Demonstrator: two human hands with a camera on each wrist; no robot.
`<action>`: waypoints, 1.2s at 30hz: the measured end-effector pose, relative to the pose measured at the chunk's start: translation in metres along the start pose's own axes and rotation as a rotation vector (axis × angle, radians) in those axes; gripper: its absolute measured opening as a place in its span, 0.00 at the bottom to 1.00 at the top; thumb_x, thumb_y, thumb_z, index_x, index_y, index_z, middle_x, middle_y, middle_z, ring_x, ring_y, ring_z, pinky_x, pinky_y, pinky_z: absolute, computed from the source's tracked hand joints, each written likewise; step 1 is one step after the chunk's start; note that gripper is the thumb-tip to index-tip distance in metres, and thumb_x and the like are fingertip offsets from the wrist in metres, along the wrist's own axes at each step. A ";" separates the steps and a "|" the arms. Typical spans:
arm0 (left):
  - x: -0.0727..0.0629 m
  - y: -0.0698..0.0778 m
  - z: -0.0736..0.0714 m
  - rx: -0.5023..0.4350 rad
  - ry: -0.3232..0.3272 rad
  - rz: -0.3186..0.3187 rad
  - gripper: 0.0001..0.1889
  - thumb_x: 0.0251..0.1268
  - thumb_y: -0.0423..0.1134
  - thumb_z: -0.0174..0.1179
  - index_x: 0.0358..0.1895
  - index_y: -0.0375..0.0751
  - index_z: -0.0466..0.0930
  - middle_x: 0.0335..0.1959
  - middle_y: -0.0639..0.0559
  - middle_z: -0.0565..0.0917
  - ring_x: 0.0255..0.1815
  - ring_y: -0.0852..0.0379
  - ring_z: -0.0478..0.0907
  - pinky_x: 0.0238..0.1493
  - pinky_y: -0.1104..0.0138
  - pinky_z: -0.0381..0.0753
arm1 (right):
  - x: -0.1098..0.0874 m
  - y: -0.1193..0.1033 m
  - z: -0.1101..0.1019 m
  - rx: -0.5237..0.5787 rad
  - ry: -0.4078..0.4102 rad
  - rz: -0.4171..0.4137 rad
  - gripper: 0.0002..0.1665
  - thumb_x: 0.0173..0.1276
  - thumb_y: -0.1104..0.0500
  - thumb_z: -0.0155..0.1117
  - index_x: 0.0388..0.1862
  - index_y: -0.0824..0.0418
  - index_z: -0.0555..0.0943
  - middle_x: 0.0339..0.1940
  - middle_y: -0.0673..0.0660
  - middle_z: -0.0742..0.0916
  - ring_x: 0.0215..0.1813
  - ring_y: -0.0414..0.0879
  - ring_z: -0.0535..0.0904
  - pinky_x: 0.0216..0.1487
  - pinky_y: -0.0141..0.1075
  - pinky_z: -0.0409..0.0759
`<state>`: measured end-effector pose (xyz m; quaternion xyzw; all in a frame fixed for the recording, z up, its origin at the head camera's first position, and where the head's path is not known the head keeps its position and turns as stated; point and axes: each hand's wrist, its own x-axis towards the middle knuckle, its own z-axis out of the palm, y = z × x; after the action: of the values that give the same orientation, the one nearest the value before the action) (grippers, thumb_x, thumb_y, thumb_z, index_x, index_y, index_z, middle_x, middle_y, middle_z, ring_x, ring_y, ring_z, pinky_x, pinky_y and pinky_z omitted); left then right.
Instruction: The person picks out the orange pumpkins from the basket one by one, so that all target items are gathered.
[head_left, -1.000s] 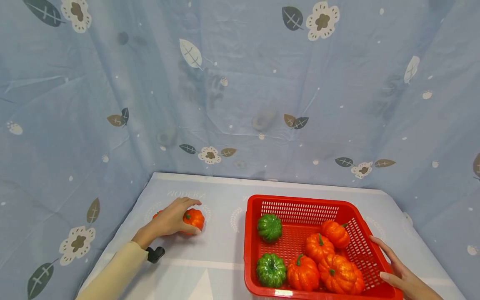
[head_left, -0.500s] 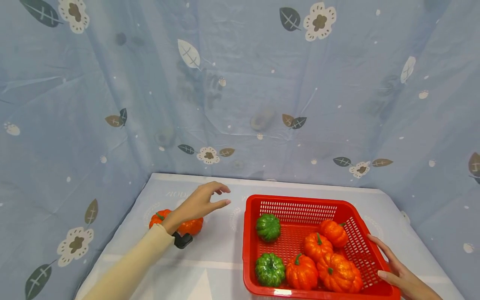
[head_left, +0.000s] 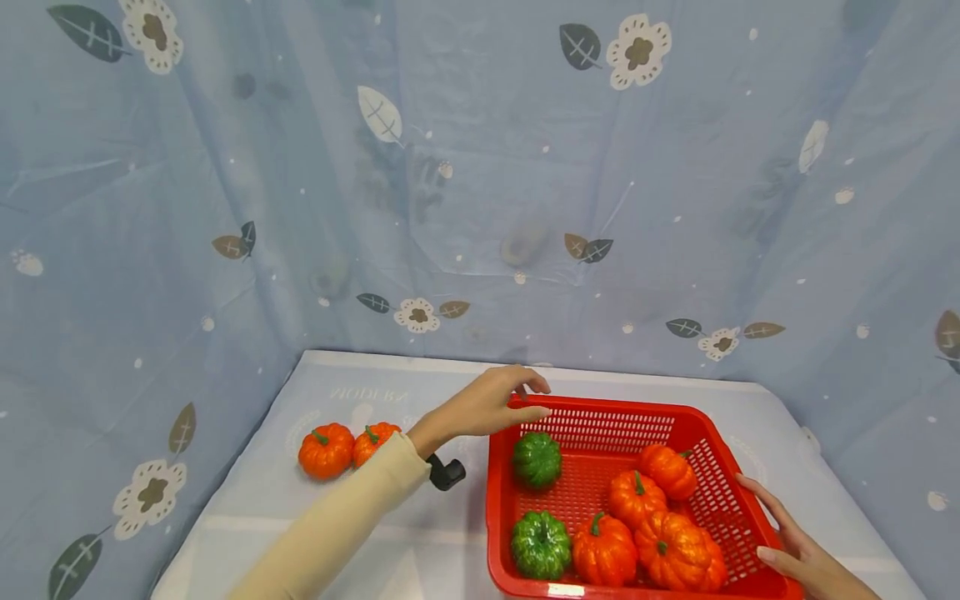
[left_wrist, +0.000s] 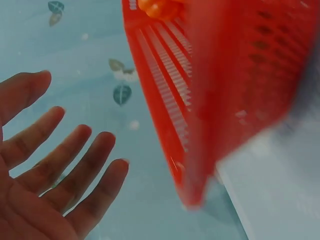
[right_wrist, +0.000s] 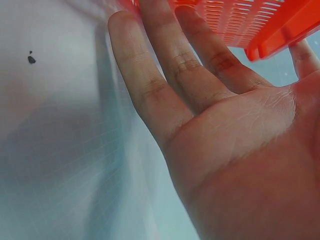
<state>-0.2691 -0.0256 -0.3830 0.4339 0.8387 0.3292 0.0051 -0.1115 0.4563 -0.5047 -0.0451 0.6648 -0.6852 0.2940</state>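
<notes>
My left hand [head_left: 491,404] hovers at the upper left corner of the red plastic basket [head_left: 600,402], fingers apart and nothing held. The left wrist view shows that hand's spread fingers [left_wrist: 67,170] beside the basket's wall. On the other side, my right hand [head_left: 802,550] touches the basket's right rim, its fingers [right_wrist: 175,65] fairly straight against the outer wall. Two green pumpkins, one far [head_left: 537,460] and one near [head_left: 542,546], lie in the basket's left part. Several orange pumpkins [head_left: 604,550] cluster at its right and front.
Two orange pumpkins, the left one [head_left: 326,451] and the right one [head_left: 372,442], lie side by side on the pale table [head_left: 337,533]. My left sleeve partly covers the right one. A blue patterned curtain [head_left: 465,208] encloses the back and sides.
My left hand has left the orange pumpkins on the table and moved right to the basket's corner, carrying nothing. My right hand and the basket have stayed in place.
</notes>
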 end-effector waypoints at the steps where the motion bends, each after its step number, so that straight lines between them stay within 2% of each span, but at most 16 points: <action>1: 0.006 0.004 0.003 0.006 -0.015 0.014 0.17 0.73 0.49 0.65 0.57 0.45 0.82 0.52 0.55 0.84 0.52 0.51 0.82 0.52 0.64 0.80 | -0.001 0.000 -0.001 0.002 -0.004 -0.003 0.40 0.86 0.55 0.39 0.73 0.09 0.39 0.62 0.33 0.67 0.64 0.51 0.74 0.59 0.64 0.77; 8: 0.038 0.029 0.027 0.021 -0.125 0.075 0.20 0.74 0.49 0.63 0.61 0.42 0.81 0.54 0.50 0.85 0.46 0.63 0.81 0.50 0.74 0.76 | -0.001 0.000 0.001 0.014 -0.001 -0.008 0.42 0.86 0.56 0.39 0.74 0.10 0.37 0.62 0.32 0.67 0.64 0.52 0.74 0.59 0.65 0.77; 14: 0.064 0.043 0.054 -0.019 -0.181 0.086 0.20 0.75 0.50 0.62 0.61 0.44 0.81 0.55 0.54 0.84 0.42 0.67 0.77 0.46 0.78 0.74 | -0.003 -0.001 0.003 0.042 -0.028 -0.035 0.42 0.86 0.57 0.38 0.75 0.11 0.38 0.63 0.30 0.70 0.64 0.52 0.74 0.59 0.67 0.75; 18: 0.080 0.050 0.074 -0.044 -0.197 0.064 0.20 0.75 0.50 0.63 0.62 0.45 0.80 0.56 0.54 0.84 0.44 0.66 0.79 0.46 0.79 0.73 | -0.004 -0.002 0.002 0.063 -0.048 -0.051 0.43 0.87 0.58 0.37 0.77 0.14 0.34 0.64 0.32 0.68 0.65 0.52 0.74 0.59 0.68 0.75; 21: 0.091 0.055 0.090 -0.032 -0.211 0.047 0.21 0.74 0.51 0.63 0.63 0.43 0.80 0.57 0.53 0.84 0.51 0.63 0.80 0.50 0.79 0.72 | -0.005 -0.002 0.002 0.062 -0.039 -0.045 0.42 0.87 0.57 0.37 0.77 0.15 0.33 0.64 0.33 0.68 0.65 0.53 0.74 0.59 0.68 0.75; 26: 0.105 0.062 0.115 0.046 -0.245 0.006 0.23 0.75 0.52 0.62 0.66 0.44 0.79 0.59 0.55 0.83 0.59 0.63 0.78 0.56 0.79 0.70 | -0.007 -0.001 0.001 0.067 -0.027 -0.017 0.42 0.87 0.57 0.37 0.76 0.13 0.34 0.63 0.33 0.67 0.65 0.53 0.74 0.60 0.67 0.75; 31: 0.114 0.069 0.132 0.102 -0.327 -0.051 0.27 0.75 0.55 0.60 0.71 0.49 0.75 0.63 0.60 0.80 0.63 0.67 0.74 0.62 0.78 0.68 | -0.006 -0.003 0.004 0.094 -0.007 0.030 0.43 0.87 0.55 0.38 0.76 0.13 0.32 0.64 0.36 0.65 0.66 0.54 0.74 0.61 0.67 0.74; 34: 0.118 0.070 0.141 0.094 -0.371 -0.074 0.27 0.76 0.57 0.59 0.72 0.50 0.75 0.64 0.62 0.80 0.64 0.68 0.73 0.63 0.78 0.67 | -0.006 -0.004 0.007 0.084 0.010 0.017 0.44 0.87 0.55 0.39 0.77 0.16 0.30 0.65 0.37 0.64 0.66 0.55 0.73 0.61 0.67 0.74; 36: 0.119 0.070 0.146 0.094 -0.384 -0.085 0.25 0.75 0.57 0.59 0.68 0.50 0.77 0.60 0.63 0.81 0.59 0.70 0.75 0.60 0.79 0.69 | -0.006 -0.005 0.010 0.074 0.017 0.003 0.44 0.87 0.56 0.39 0.78 0.18 0.29 0.65 0.36 0.65 0.67 0.56 0.73 0.60 0.67 0.75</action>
<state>-0.2496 0.1702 -0.4249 0.4527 0.8543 0.2003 0.1587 -0.1042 0.4499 -0.4971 -0.0272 0.6416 -0.7092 0.2909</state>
